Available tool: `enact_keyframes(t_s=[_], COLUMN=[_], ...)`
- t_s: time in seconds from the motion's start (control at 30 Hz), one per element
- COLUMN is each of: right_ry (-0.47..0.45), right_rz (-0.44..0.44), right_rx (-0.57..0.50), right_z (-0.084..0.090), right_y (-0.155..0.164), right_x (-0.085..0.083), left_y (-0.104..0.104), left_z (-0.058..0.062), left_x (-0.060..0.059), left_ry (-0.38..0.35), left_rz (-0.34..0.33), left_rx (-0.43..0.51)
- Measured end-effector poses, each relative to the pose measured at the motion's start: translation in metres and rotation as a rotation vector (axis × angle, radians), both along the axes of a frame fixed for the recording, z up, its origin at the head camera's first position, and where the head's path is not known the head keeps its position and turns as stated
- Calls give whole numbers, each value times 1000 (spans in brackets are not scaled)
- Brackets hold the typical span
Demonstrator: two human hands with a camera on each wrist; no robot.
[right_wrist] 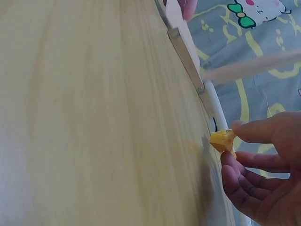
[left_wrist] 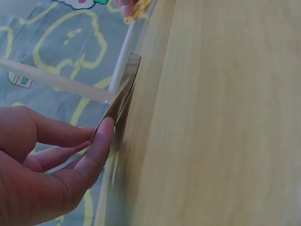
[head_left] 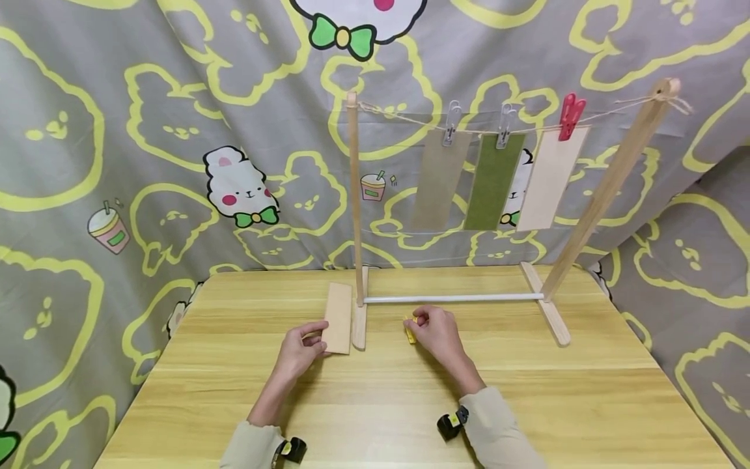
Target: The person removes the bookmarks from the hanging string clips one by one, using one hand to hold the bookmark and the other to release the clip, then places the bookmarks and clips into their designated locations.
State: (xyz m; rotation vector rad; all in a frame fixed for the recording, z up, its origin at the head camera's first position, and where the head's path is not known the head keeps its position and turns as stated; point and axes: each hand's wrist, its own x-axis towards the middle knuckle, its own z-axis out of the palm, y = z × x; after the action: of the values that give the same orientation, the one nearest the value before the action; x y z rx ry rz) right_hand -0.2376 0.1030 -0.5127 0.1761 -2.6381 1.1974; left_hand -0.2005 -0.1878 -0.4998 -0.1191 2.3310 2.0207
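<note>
My left hand [head_left: 297,352] pinches the lower left edge of a tan rectangular card [head_left: 338,318], tilted up beside the left foot of a wooden rack. In the left wrist view the thumb and fingers grip the card [left_wrist: 113,110] by its edge. A small yellow clothespin [head_left: 411,330] is between the thumb and fingertips of my right hand [head_left: 438,332], low over the table in front of the rack's white bar. The right wrist view shows this yellow clothespin [right_wrist: 222,140] from its end.
The wooden rack's right post [head_left: 609,189] and left post [head_left: 355,195] carry a string [head_left: 404,118]. From it hang a grey-brown strip [head_left: 441,182], a green strip [head_left: 493,185] and a cream strip [head_left: 552,182], held by two clear clothespins and a red clothespin [head_left: 570,118]. A white bar [head_left: 454,298] joins the feet.
</note>
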Motion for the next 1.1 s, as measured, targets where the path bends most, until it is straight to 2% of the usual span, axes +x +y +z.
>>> enact_keyframes(t_s=[0.3, 0.53, 0.7, 0.93, 1.1], right_ry=[-34, -16, -17, -36, -63], right_rz=[33, 44, 53, 55, 54], right_rx=[81, 139, 157, 163, 145], right_z=[5, 7, 8, 11, 11], right_y=[-21, -31, -36, -40, -40], right_x=[-2, -3, -2, 0, 2], left_y=[-1, -1, -1, -4, -6], left_z=[0, 1, 2, 4, 6], left_x=[-1, 0, 1, 1, 3], left_ry=[-9, -15, -38, 22, 40], left_rz=[-8, -40, -31, -62, -63], left_rx=[-12, -37, -54, -135, -142])
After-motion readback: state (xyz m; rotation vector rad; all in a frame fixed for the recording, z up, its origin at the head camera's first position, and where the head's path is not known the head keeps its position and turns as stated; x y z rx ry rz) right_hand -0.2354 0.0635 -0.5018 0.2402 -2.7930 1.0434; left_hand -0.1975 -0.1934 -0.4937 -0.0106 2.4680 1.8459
